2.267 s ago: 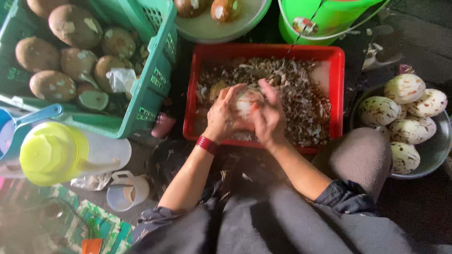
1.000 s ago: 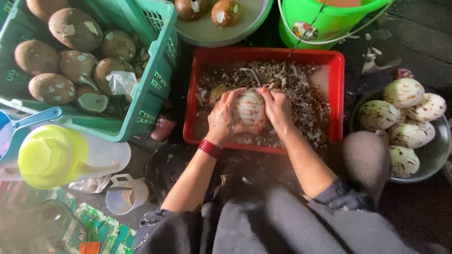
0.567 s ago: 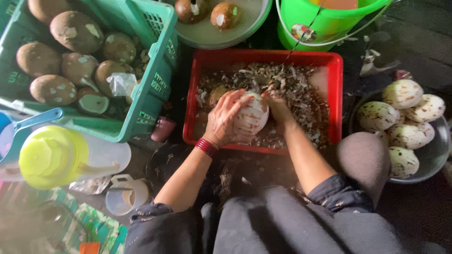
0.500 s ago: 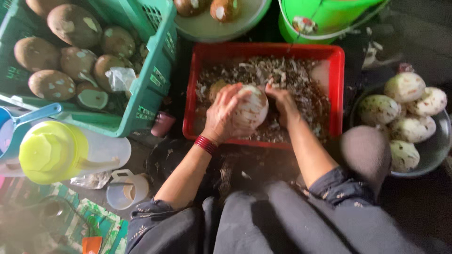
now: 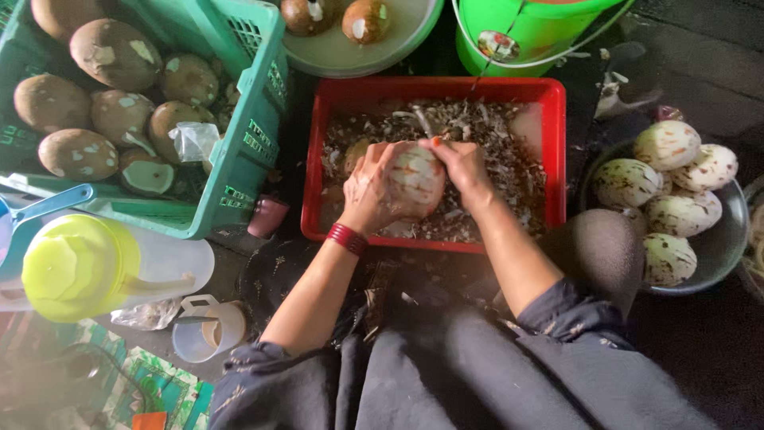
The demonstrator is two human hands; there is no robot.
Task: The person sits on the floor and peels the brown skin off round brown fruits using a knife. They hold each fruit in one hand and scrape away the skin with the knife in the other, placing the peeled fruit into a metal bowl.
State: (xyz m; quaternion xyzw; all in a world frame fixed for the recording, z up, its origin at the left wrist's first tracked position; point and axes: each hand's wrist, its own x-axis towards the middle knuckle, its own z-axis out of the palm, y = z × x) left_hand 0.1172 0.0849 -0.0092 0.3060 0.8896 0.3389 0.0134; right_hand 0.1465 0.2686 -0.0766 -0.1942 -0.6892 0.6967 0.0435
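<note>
Red tray (image 5: 314,159) of peelings, between green crate (image 5: 247,119) and grey bowl (image 5: 716,247), lies beneath both hands' grip clamped on a pale fruit (image 5: 418,179).

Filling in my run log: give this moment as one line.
left hand: holds peeled root | right hand: on root | below: red tray of peelings

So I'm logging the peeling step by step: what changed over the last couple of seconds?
The pale round root was turned between the hands: the left hand now cups its left side, and the right hand has shifted to its upper right. Both kept hold over the red tray. The green crate and the bowl of peeled roots stayed put.
</note>
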